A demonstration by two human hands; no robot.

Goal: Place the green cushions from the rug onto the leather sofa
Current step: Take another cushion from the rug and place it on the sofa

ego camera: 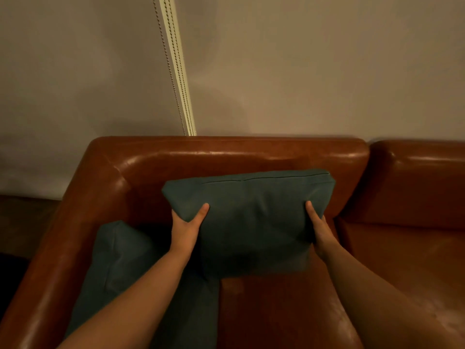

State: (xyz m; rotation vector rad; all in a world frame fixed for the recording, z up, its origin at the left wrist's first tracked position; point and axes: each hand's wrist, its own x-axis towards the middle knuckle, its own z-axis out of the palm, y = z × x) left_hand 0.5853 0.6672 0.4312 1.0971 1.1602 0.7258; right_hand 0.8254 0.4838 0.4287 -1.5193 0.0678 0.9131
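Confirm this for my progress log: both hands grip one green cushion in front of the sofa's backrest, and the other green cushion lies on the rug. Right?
Not quite. In the head view the second cushion lies on the leather sofa by its left armrest, not on the rug. Otherwise yes: left hand and right hand grip the held cushion before the backrest.

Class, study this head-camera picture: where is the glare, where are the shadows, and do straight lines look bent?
Head view: dim, warm light; glare streaks along the leather sofa; deep shadow between the held green cushion and the second cushion; the wide lens slants the blind cord.
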